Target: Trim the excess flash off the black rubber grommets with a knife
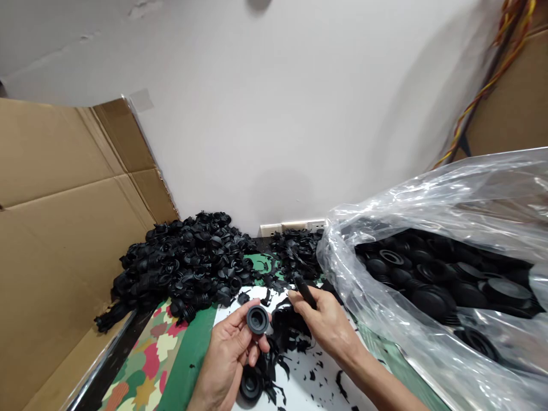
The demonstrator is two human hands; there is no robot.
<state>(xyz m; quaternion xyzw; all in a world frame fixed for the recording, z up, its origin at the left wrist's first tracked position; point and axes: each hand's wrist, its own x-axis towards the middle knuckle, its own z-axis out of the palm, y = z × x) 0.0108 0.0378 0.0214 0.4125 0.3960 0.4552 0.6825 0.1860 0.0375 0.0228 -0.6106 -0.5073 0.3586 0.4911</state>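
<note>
Between the thumb and fingers of my left hand is a round black rubber cap, its hollow, ringed side facing me. My right hand is closed around a slim black tool whose working end I cannot make out. The two hands are apart, a short way above a white sheet strewn with black rubber scraps. Below my left hand another black cap lies on the sheet.
A large heap of black rubber parts lies at the left, beside a cardboard panel. Black trimmings are piled near a wall socket strip. On the right, a clear plastic bag holds several black caps.
</note>
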